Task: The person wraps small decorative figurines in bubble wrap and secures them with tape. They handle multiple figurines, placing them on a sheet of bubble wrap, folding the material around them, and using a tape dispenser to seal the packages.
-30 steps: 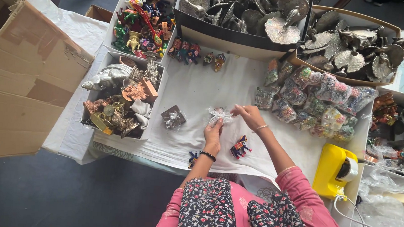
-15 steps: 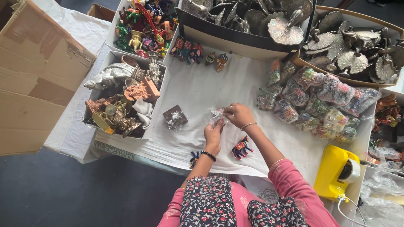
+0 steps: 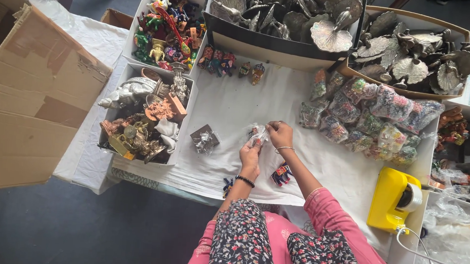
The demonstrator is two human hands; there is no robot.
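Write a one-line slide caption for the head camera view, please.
Both hands, left hand and right hand, hold a small clear packet over a white cloth amid boxes of figurines.

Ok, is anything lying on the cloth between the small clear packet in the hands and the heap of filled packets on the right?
Nothing visible: bare white cloth separates the small packet from the packet heap.

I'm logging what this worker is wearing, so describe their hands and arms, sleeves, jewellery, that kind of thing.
Both forearms are bare, with pink sleeves pushed up near the elbows. The left hand has a dark beaded bracelet at the wrist; the right hand has a thin silver-coloured bangle. No gloves. Any ring is too small to tell.
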